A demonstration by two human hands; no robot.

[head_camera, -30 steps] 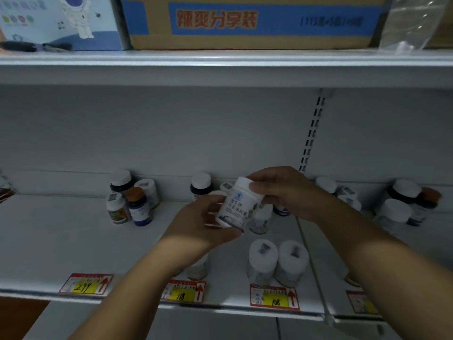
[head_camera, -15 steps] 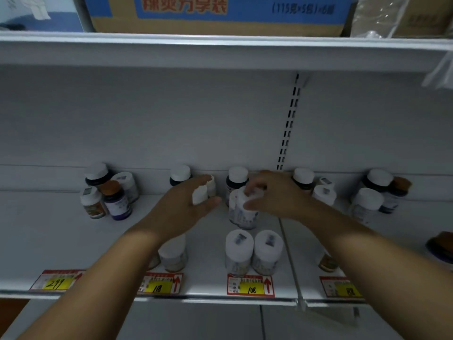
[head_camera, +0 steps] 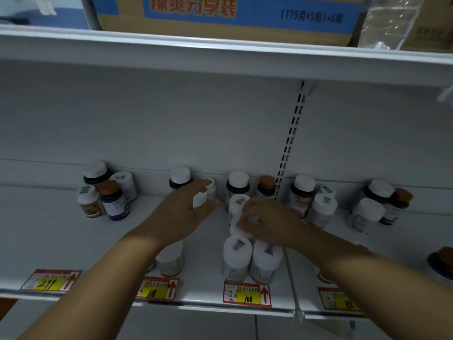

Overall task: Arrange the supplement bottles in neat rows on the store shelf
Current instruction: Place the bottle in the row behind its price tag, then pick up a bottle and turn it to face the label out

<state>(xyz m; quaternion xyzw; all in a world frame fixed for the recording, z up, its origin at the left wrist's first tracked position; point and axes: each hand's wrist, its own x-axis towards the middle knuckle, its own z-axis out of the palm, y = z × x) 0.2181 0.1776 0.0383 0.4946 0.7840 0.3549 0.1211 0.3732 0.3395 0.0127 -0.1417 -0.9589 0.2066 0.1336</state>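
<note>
Supplement bottles stand on a white store shelf (head_camera: 49,236). My left hand (head_camera: 183,214) reaches to the back, with finger and thumb round a small white bottle (head_camera: 202,198) beside a dark white-capped bottle (head_camera: 180,177). My right hand (head_camera: 269,222) grips a white bottle (head_camera: 238,204) at mid depth, its fingers curled over it. Just in front stand two white bottles (head_camera: 236,256) side by side at the shelf's front. Another white bottle (head_camera: 169,261) is partly hidden under my left forearm.
Mixed bottles cluster at the back left (head_camera: 107,200), behind my right hand (head_camera: 237,185) and on the right (head_camera: 318,207). Red-and-yellow price tags (head_camera: 247,295) line the front edge. An upper shelf (head_camera: 220,52) carries a cardboard box (head_camera: 220,18). A slotted upright (head_camera: 291,133) divides the back wall.
The white bottle I held in both hands has gone down onto the shelf under my right hand. My left hand let go and reached back to a small white bottle.
</note>
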